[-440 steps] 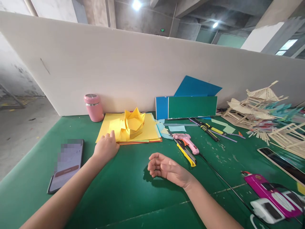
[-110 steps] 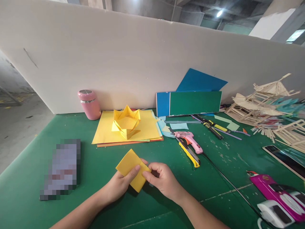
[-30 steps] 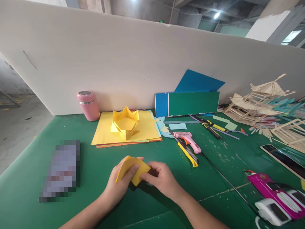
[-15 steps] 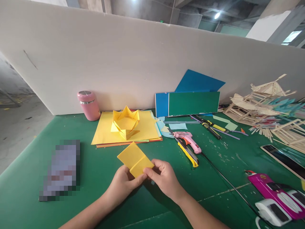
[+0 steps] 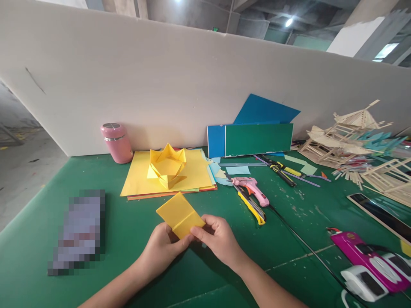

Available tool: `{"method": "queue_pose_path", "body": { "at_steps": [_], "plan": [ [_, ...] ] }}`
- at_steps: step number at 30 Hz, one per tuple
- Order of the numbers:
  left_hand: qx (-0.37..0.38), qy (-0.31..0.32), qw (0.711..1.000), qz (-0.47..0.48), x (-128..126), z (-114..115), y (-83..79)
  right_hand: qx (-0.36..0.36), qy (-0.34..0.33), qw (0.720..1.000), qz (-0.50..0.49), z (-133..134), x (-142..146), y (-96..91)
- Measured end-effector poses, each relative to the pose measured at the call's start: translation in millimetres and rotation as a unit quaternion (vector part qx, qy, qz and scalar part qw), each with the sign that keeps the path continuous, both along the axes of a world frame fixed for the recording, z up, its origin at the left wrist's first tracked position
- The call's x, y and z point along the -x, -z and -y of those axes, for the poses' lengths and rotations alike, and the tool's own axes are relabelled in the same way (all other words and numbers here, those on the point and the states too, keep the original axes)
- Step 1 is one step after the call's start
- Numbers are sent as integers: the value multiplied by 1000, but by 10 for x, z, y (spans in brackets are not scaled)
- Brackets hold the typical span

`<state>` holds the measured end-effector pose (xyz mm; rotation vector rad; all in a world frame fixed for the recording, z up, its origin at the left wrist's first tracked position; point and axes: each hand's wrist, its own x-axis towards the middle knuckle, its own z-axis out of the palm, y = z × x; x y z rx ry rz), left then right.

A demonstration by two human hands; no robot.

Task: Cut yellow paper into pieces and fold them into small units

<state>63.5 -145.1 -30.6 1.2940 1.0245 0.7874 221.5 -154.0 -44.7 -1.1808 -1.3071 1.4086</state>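
A folded yellow paper piece is pinched at its near edge between both my hands, just above the green table. My left hand grips it from below with fingers closed. My right hand pinches its right corner with thumb and fingers. Behind it lies a stack of yellow paper sheets with a folded yellow paper crown on top.
A pink flask stands at the back left by the white partition. A phone lies at left. A pink glue gun, yellow cutter, stick models and a magenta device lie to the right.
The yellow piece was curled over in my hands a second ago; it now stands unfolded with a flat flap facing up. My hands hold almost the same spot.
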Motion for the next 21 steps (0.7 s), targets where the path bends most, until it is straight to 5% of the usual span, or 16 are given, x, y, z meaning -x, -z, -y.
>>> {"method": "queue_pose_path", "body": {
  "at_steps": [7,14,21],
  "plan": [
    [-10,3,999,-32,85,-34,74,-22,16,999,41,-31,-30,-12],
    [17,-76,995,70,42,-85,54,29,37,998,-33,-57,-50,-8],
    [-22,-127,991,42,78,-109,16,32,23,999,-32,-64,-54,-7]
  ]
}}
